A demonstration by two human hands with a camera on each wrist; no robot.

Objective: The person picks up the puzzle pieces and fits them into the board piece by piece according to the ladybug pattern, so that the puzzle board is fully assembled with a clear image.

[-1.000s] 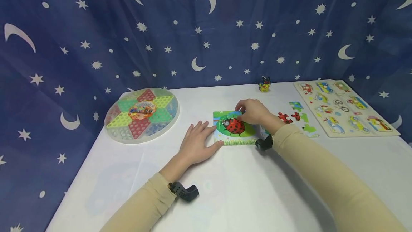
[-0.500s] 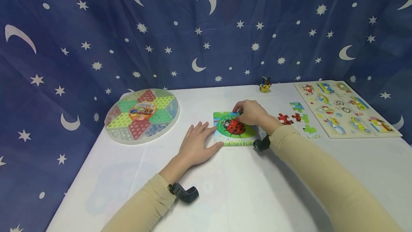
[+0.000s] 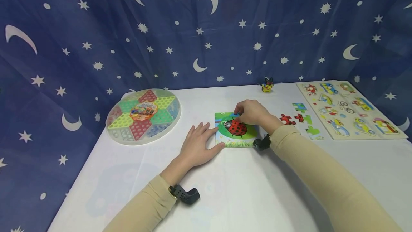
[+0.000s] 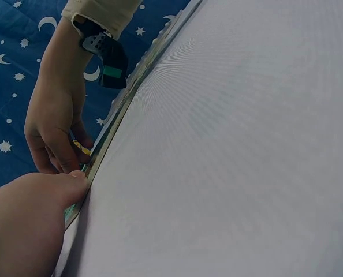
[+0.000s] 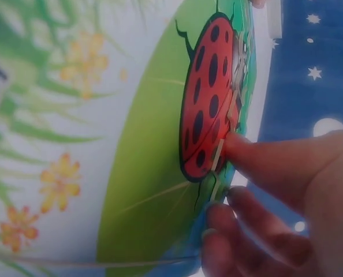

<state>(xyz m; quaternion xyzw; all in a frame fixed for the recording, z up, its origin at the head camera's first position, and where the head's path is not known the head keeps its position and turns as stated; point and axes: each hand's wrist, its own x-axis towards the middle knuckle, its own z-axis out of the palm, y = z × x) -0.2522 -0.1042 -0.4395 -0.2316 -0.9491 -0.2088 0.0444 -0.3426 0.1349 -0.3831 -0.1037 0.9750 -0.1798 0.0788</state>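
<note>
A square ladybug jigsaw puzzle (image 3: 236,130) lies on the white table in the head view, its red beetle on a green leaf. My left hand (image 3: 198,149) rests along its left side, fingers spread and straight, the thumb at the lower left corner. Over the upper right part, my right hand (image 3: 253,112) pinches a puzzle piece (image 5: 219,154) between thumb and fingers. The right wrist view shows a raised piece edge there; the fingers hide most of it. Several loose pieces lie to the right, among them a red piece (image 3: 285,119) and a green piece (image 3: 312,130).
A round Chinese checkers board (image 3: 141,117) stands at the back left. At the right lies a wooden picture puzzle board (image 3: 347,131). A small yellow toy figure (image 3: 267,85) is near the back edge, before a blue star-patterned curtain (image 3: 154,28).
My right hand shifts slightly left over the puzzle's upper part and stays there, still pinching. The left hand keeps its place. The whole view drifts a little.
</note>
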